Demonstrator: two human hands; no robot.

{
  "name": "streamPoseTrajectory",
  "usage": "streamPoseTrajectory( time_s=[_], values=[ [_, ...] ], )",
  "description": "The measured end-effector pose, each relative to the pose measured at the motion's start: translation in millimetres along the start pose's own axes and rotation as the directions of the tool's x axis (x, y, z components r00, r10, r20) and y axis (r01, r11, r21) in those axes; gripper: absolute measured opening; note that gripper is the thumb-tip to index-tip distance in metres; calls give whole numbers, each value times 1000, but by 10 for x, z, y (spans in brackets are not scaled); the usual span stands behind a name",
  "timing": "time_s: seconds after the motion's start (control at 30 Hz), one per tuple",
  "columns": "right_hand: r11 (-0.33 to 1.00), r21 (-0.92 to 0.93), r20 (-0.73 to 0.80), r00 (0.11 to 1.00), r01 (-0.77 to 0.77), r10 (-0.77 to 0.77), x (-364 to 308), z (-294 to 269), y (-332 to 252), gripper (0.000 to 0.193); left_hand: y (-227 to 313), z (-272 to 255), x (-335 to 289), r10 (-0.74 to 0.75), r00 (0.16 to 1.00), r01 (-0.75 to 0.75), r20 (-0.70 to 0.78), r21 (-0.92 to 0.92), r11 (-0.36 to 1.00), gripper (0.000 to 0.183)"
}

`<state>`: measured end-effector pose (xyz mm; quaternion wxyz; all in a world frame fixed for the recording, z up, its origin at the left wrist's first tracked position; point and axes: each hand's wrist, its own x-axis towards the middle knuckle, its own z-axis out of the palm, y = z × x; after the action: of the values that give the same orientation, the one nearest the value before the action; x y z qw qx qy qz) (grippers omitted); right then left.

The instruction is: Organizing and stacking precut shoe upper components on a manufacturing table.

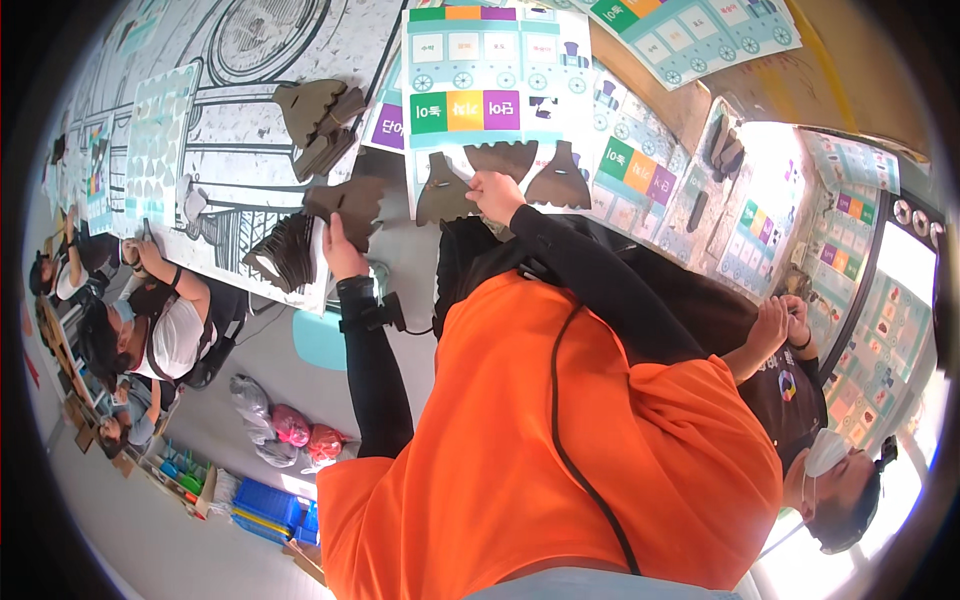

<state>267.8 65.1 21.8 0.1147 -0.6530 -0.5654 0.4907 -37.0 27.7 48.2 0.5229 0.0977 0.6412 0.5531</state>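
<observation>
My left hand has its thumb and fingers closed on a dark brown cut-out piece with a scalloped edge, held at the table's near edge. Beside it lies a fanned stack of like brown pieces, and farther off another stack. My right hand is closed over the near part of a printed sheet. Around it on the sheet are a left brown piece, a far one and a right one. Whatever its fingers pinch is hidden.
The table bears black line drawings and a sheet of pale shapes. More printed sheets spread to the right, with dark pieces. Co-workers sit at left and right. Bags lie on the floor.
</observation>
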Motion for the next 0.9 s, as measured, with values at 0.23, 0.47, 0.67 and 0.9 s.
streamPoseTrajectory(
  time_s=[0.23, 0.47, 0.67, 0.9],
  values=[
    [994, 7, -24, 994, -107, 107, 67, 12, 20, 20, 155, 46, -67, -78, 983, 98, 168, -115, 989, 37],
    [959, -252, -168, 970, 131, -177, -64, -249, -187, 28, -21, 550, -207, -231, 917, 297, 326, -171, 939, 39],
    [827, 546, 82, 991, -134, 107, -242, -942, -746, 29, -237, 1197, -178, -95, 929, 75, 357, 70, 995, 39],
    [979, -159, -315, 933, 131, -176, -212, -1162, -419, 18, -218, 1931, -317, 59, 922, -221, 383, 393, 893, 36]
  ],
)
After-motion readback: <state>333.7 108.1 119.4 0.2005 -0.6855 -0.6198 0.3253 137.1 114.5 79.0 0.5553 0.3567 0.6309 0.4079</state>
